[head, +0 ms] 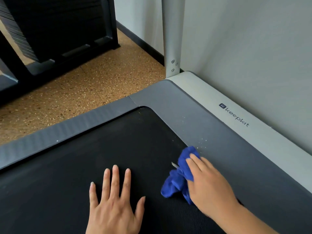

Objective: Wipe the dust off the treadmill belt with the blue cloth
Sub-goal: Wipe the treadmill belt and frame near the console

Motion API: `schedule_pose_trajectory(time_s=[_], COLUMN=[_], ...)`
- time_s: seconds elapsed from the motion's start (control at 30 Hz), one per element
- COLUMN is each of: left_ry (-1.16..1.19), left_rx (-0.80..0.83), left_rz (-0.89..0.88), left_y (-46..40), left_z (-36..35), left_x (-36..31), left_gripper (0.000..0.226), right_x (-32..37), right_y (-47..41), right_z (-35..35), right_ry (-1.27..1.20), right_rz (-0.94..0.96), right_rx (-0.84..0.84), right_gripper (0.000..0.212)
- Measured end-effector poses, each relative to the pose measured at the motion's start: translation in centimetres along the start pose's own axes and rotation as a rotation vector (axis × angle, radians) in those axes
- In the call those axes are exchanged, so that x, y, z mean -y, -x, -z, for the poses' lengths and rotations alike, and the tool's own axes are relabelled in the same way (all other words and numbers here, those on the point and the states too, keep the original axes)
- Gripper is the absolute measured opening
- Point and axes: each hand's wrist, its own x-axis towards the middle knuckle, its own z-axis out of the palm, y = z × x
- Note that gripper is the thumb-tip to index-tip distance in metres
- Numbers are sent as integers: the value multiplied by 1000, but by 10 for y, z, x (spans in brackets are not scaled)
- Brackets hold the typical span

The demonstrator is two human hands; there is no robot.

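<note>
Nearest to me, my left hand (114, 203) lies flat on the treadmill belt (84, 162), palm down, fingers straight and spread, holding nothing. Just to its right, my right hand (207, 184) presses down on the blue cloth (177, 181), its fingers laid fairly straight over the top of the bunched fabric; I cannot tell whether the thumb hooks underneath. The cloth sits at the belt's right edge, its far end touching the dark grey side rail (219, 141), most of it crumpled on the black belt, with a small white tag poking out toward the left. Just beyond the cloth, pale specks (201, 142) are scattered on that rail. Farther out, a light grey outer strip (253, 130) carries the word "keepkit" and runs along the wall (244, 48). At the belt's far corner the rail curves round, and a pale upright post (172, 39) rises from it. Beyond the belt's left edge lies speckled cork-coloured flooring (84, 85), with a black frame (59, 31) standing on it at the far left.
</note>
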Motion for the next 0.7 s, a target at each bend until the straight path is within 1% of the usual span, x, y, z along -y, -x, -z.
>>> schedule_pose_trajectory(time_s=[0.07,0.13,0.17,0.23,0.33,0.4,0.5,0.63,0.7], left_ry=[-21,-47,-56,-69,-54,-49,-45,-50,-52], left_rx=[-10,-16,-7,1,-23,-44,-70,-78,-74], left_rz=[-12,-20,-23,-29,-22,-17,-20,-11,-2], left_y=[0,1,2,3,3,2,0,-2,-4], left_z=[0,-1,0,0,-2,-5,-6,-7,-9], left_x=[0,-1,-1,0,0,0,-1,-2,-2], left_gripper=[82,81,82,82,83,84,84,89,89], right_x=[-20,-34,-40,-46,-42,-36,-18,40,64], right_y=[49,85,95,103,93,67,-1,-113,-165], right_z=[3,5,5,3,-3,-11,-23,-23,-26], right_ry=[-8,-71,-100,-157,-204,-170,-179,-282,-289], right_rz=[-74,-119,-102,-69,-40,19,70,76,79], right_rx=[25,59,64,77,39,25,45,32,32], right_gripper=[53,58,59,60,58,59,61,52,49])
